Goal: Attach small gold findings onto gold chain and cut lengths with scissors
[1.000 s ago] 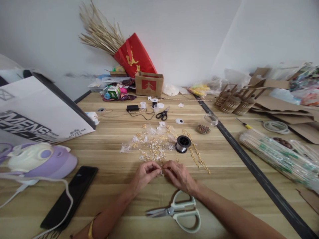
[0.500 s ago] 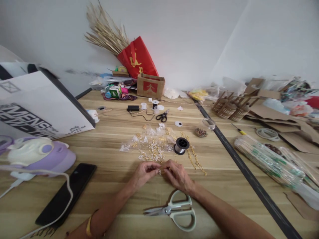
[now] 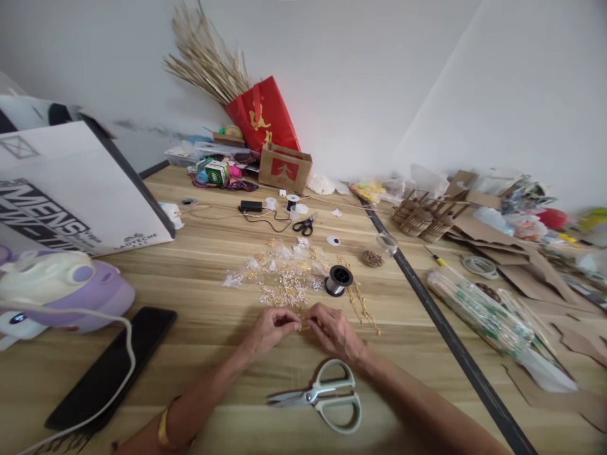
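Observation:
My left hand (image 3: 270,330) and my right hand (image 3: 334,331) rest on the wooden table (image 3: 213,253), fingertips pinched together on a tiny gold and silver bead piece (image 3: 303,326) between them. Just beyond the fingers lies a scatter of small gold and clear beads in plastic bags (image 3: 284,278). A spool of clear thread (image 3: 338,280) stands to the right of the beads, with a gold chain (image 3: 360,303) trailing beside it. Pale green scissors (image 3: 327,397) lie shut below my right wrist.
A black phone (image 3: 114,366) and a purple device with a white cord (image 3: 61,291) lie at left, under a white shopping bag (image 3: 71,196). Black scissors (image 3: 303,224), a red bag (image 3: 265,117) and small boxes sit at the back. Wrapped sticks (image 3: 478,309) and cardboard lie right.
Both hands stay pinched together on the small piece. The camera has turned slightly right, so everything has shifted left in view.

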### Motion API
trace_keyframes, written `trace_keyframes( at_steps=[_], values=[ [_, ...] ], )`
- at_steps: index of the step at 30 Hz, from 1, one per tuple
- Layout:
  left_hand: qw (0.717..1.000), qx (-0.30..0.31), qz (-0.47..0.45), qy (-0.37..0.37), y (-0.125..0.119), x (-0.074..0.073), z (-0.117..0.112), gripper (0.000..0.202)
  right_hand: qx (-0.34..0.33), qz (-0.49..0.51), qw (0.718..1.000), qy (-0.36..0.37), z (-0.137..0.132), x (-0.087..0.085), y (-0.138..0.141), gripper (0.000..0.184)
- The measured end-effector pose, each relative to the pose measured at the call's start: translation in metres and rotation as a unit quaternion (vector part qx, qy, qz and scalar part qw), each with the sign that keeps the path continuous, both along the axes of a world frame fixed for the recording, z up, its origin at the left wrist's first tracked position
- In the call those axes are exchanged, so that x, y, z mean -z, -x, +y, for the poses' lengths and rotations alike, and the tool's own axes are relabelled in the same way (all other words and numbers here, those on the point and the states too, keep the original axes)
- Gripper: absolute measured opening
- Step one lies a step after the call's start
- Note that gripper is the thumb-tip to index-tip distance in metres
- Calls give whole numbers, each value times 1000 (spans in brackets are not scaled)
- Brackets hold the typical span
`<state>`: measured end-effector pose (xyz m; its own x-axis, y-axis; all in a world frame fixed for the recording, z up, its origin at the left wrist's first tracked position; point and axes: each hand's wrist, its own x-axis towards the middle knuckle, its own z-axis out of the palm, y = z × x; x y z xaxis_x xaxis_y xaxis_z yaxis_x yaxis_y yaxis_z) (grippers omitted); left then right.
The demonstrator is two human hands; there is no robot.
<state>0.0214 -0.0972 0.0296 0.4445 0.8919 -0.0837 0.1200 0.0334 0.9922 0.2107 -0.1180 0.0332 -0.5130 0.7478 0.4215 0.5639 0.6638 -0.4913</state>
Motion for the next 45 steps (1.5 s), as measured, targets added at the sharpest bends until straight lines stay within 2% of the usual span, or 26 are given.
trace_keyframes(
  at_steps=[5, 9, 12, 16, 17, 22, 24, 26, 29, 32, 35, 40, 45],
  values=[
    [1000, -4, -16, -10, 1, 0, 1, 11, 0, -56, 998, 1, -4, -13, -2, 13],
    [999, -3, -32, -20, 4, 5, 3, 15, 30, -147, 989, 13, -24, -29, -6, 20],
    [999, 2, -35, -23, 5, 11, 5, 16, -16, -229, 973, 38, -44, -42, -7, 10],
    [999, -7, -29, -22, 6, 15, 6, 16, -58, -294, 946, 124, -65, -54, -10, 5],
    [999, -9, -27, -20, 6, 14, 5, 16, -59, -297, 943, 139, -69, -55, -11, 7],
    [999, -11, -27, -15, 6, 7, 4, 17, -25, -300, 941, 157, -83, -50, -12, 52],
    [999, -14, -30, -13, 5, 5, 4, 17, -19, -318, 934, 159, -86, -48, -9, 60],
    [999, -17, -31, -11, 5, 4, 4, 16, -19, -328, 930, 163, -88, -47, -6, 60],
    [999, -18, -31, -6, 5, 3, 4, 17, -10, -303, 936, 180, -87, -49, -11, 50],
    [999, -17, -36, 0, 4, 4, 4, 18, 15, -234, 947, 218, -80, -53, -23, 38],
    [999, -15, -43, 7, 4, 5, 4, 19, 45, -126, 959, 248, -67, -55, -34, 39],
    [999, -20, -47, 15, 5, 6, 4, 21, 60, -39, 958, 276, -50, -45, -38, 54],
    [998, -25, -52, 16, 4, 6, 5, 22, 96, -22, 940, 327, -47, -35, -37, 43]
  ],
)
